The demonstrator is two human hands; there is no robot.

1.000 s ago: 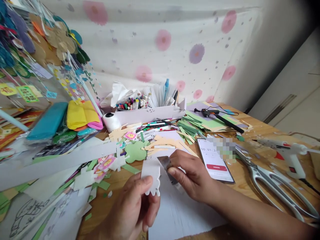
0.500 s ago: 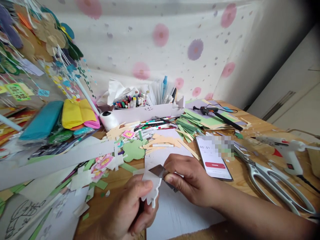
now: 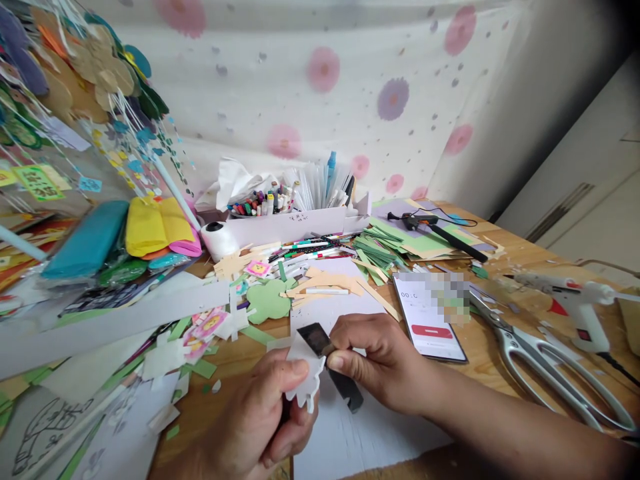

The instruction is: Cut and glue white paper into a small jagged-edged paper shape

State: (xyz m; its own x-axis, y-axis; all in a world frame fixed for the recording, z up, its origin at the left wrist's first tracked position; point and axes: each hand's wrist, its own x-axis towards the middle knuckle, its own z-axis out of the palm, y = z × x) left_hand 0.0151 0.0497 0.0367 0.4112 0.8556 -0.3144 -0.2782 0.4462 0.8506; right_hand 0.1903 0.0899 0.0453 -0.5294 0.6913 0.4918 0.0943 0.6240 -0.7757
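My left hand (image 3: 270, 403) pinches a small white cutout (image 3: 306, 373) with a wavy, notched edge between thumb and fingers. In my right hand (image 3: 373, 360) is a dark, flat metal blade (image 3: 345, 389), gripped between thumb and curled fingers. Its slanted upper end lies against or just over the top of the cutout; whether it touches I cannot tell. The blade's lower end sticks out below my right fingers. Both hands are above a white sheet (image 3: 370, 433) on the wooden table. My right palm and the inner left fingers are hidden.
Large scissors (image 3: 545, 363), a phone (image 3: 430, 327) and a white glue gun (image 3: 575, 300) lie to the right. Green and tan paper strips (image 3: 380, 250) are farther back, before a pen box (image 3: 300, 223). Paper scraps (image 3: 167, 357) cover the left side.
The blade has turned in my right hand, so more of its flat side and its lower end show. The white cutout has tilted and shifted slightly to the right.
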